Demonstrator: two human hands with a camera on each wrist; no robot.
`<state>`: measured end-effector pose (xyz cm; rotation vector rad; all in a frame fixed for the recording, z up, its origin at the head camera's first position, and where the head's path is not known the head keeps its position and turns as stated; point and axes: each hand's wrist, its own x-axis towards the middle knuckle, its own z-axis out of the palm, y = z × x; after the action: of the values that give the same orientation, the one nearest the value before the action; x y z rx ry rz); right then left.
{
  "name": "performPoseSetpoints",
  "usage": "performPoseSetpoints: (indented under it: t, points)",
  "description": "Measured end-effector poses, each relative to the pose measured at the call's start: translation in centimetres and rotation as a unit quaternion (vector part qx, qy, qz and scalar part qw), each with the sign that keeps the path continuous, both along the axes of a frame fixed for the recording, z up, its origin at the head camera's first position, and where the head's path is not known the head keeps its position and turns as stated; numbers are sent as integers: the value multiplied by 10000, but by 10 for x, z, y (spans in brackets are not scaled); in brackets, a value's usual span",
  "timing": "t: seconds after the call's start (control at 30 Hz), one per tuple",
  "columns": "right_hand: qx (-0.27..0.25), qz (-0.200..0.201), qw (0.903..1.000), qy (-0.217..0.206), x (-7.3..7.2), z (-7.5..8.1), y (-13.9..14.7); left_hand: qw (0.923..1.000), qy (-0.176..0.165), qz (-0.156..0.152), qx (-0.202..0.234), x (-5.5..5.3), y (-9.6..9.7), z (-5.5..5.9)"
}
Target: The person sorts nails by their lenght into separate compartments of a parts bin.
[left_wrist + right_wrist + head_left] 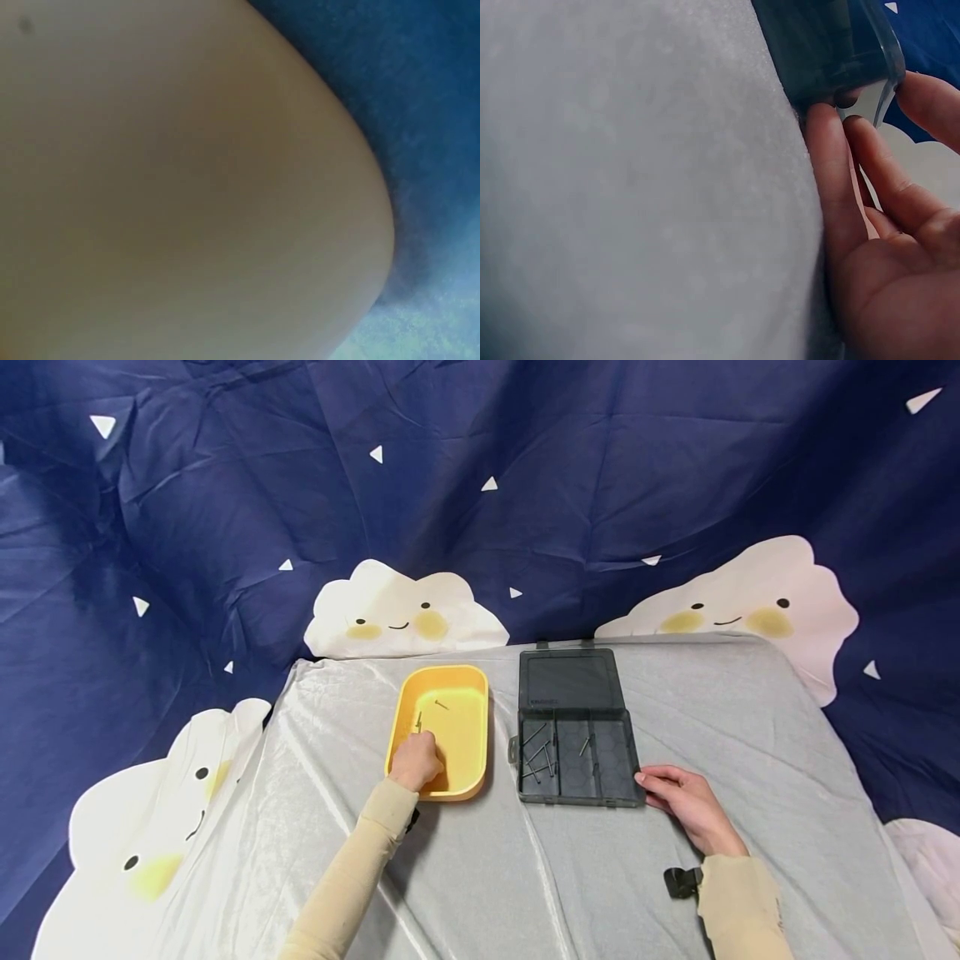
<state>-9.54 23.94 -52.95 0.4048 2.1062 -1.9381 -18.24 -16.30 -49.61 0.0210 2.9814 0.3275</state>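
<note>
My left hand (417,762) reaches down into a yellow tray (478,747), its fingers bent and their tips hidden under the hand. Just beyond the knuckles shows a thin metal piece like a screw or nail (419,720); whether the fingers pinch it is not visible. Another such piece (442,704) lies farther up the tray. To the right, a dark translucent compartment box (613,768) has its lid (572,679) folded back. Several thin metal pieces lie in its left compartment, one in the middle. My right hand (686,802) holds the box's near right corner, thumb at the rim (889,90), fingers at the side.
Grey cloth (480,877) covers the table under tray and box. Behind the table hangs a dark blue curtain (450,518) with white clouds. A black wrist device (682,882) sits by the right sleeve. Skin fills most of the left wrist view, blurred.
</note>
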Motion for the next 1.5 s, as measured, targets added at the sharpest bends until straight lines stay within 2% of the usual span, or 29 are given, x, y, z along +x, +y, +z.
performPoseSetpoints:
  t: [0.67, 1.17, 1.5]
  points:
    - [-10, -6, 10000, -4, 1, 0, 0, 9996, 144, -81, 241, 3, 0, 9]
    - [6, 25, 10000, -17, 0, -2, 0, 9974, 535, -300, 387, 5, -1, 18]
    - [-51, -5, 10000, -18, 0, -2, 0, 9966, 657, -274, 409, 7, 0, 28]
